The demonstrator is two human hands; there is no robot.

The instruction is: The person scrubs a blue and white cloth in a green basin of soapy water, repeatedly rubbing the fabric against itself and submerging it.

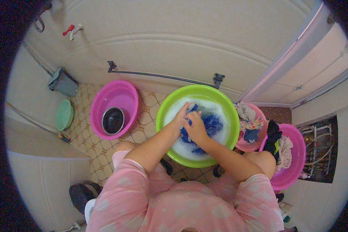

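A lime green basin [236,127] of sudsy water stands on the floor between my legs. In it lies a wet dark blue cloth garment [212,124], partly under white foam [174,149]. My left hand [182,115] is closed around a bunched part of the garment, raised above the suds. Right beside it, my right hand [196,125] has its fingers curled against the same bunched cloth. Both hands meet near the middle of the basin, and their fingertips are partly hidden. The garment's exact kind cannot be made out.
Left stands a pink basin [98,96] with a dark round bowl [113,120]. Right are a pale pink basin [261,112] of clothes and a bright pink basin [297,170] with dark and beige clothes. A grey bin [63,83], green basin [65,115] and wall pipe [162,77] line the edges.
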